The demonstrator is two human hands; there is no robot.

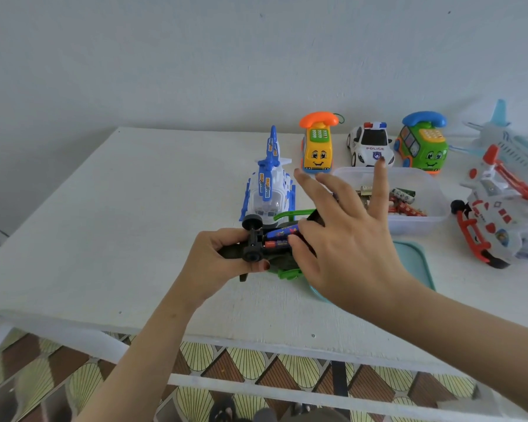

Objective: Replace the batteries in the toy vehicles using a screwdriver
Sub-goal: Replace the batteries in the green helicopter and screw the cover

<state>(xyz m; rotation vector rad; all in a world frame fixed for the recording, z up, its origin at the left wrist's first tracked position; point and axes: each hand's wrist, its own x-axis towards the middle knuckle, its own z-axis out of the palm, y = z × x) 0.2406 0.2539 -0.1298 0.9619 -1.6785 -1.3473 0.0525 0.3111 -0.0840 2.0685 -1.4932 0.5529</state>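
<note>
Through the head camera I saw the dark toy vehicle (273, 258) held just above the near middle of the white painted table (128, 226), belly up. Its long axis ran left to right, roughly along the table's near edge. The end with the black plastic axle and round wheels pointed left, and glossy green skids curved along its far and near sides. My left hand (220, 257) gripped that wheel end, its fingers curled round the body and the thumb pressed along the near side. Two cylindrical batteries (279, 239), one with a blue wrapper and one with a red end, lay side by side in the open compartment along the same left-right axis. My right hand (348, 239) hovered palm down over the toy's right end with three fingers spread wide and straight. Its thumb and bent forefinger met the batteries' right ends, though I could not tell whether they pinched or only pressed. Just behind stood a blue-and-white helicopter (269, 190) of ribbed hard plastic, its nose toward me. A clear, soft-cornered plastic tub (424, 222) held loose batteries (404, 201), and its teal lid (415, 263) lay flat beside my right wrist.
</note>
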